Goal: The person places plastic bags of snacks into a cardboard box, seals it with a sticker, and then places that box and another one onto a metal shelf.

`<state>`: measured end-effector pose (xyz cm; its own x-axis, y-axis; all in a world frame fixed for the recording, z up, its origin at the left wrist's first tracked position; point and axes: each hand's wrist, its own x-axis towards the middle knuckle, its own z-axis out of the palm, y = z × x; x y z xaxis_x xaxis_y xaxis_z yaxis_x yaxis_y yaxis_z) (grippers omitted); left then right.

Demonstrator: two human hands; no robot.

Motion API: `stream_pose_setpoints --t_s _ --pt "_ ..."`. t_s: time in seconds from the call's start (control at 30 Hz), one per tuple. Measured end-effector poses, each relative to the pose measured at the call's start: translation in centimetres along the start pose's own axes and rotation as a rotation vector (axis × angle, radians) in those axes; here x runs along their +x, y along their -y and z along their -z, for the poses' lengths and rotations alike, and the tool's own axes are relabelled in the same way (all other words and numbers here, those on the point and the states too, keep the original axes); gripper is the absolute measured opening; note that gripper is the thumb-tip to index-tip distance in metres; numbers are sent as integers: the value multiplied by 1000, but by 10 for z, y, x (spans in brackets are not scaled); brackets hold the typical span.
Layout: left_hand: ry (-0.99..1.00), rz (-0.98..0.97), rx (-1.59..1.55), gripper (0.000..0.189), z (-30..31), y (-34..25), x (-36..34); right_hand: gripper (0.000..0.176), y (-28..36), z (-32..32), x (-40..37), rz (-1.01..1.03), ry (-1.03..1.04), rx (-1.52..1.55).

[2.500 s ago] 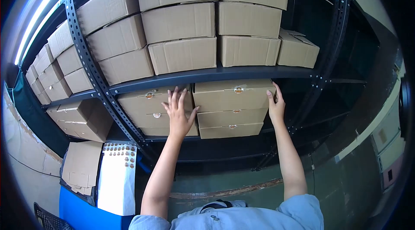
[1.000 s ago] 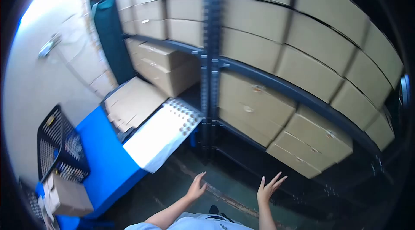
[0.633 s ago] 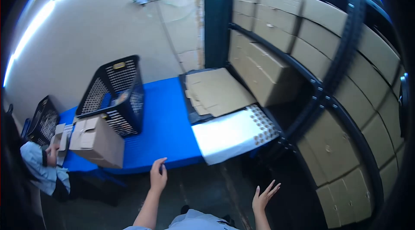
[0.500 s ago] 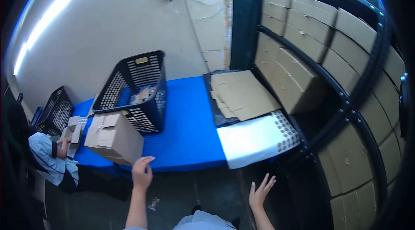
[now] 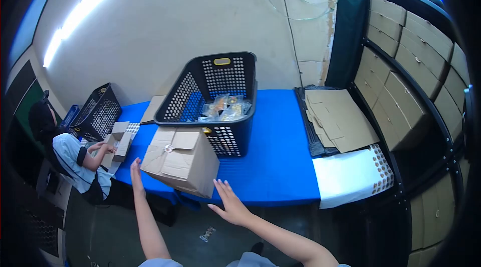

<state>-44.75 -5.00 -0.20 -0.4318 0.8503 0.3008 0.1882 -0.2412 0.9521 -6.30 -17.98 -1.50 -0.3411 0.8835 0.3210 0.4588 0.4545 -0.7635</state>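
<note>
A closed cardboard box stands on the front edge of the blue-covered table, its top flaps folded down. My left hand is raised just off the box's left side, fingers stretched upward, holding nothing. By the box's lower right corner is my right hand, empty, its fingers extended and the thumb apart. Right behind the box stands a large black perforated basket with several clear plastic packets inside.
Flat cardboard sheets and a white sheet with round stickers lie on the right. A rack of cardboard boxes stands beyond them. At left, a co-worker handles an open box near another black basket.
The view has turned left, so the table and box appear further right. My right hand has come across from the right to the box; my left hand has moved to its left side.
</note>
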Motion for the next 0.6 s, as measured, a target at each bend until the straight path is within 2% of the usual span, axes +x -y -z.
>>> stream_pose_setpoints --t_s 0.03,0.1,0.17,0.23,0.3,0.43,0.5,0.6 --pt "62 122 -167 48 -4 -2 1 82 4 -11 15 11 1 4" --pt "131 155 -235 50 -11 -5 -3 86 9 -29 43 31 32 105" --pt "137 130 15 49 -13 2 -12 90 18 -40 56 46 97 85" --pt "86 121 -29 48 -13 -4 -23 91 27 -44 52 15 25 276" --pt "-8 145 -86 48 -7 -15 -40 92 25 -45 43 59 27 218" --pt "-101 -19 -237 48 -1 -24 -90 88 47 -30 20 162 -21 255" --pt "-51 -130 -378 47 -22 -78 -128 88 57 -12 8 196 -102 217" --pt "20 -197 -357 56 -48 -81 -162 88 67 27 -13 215 -292 183"
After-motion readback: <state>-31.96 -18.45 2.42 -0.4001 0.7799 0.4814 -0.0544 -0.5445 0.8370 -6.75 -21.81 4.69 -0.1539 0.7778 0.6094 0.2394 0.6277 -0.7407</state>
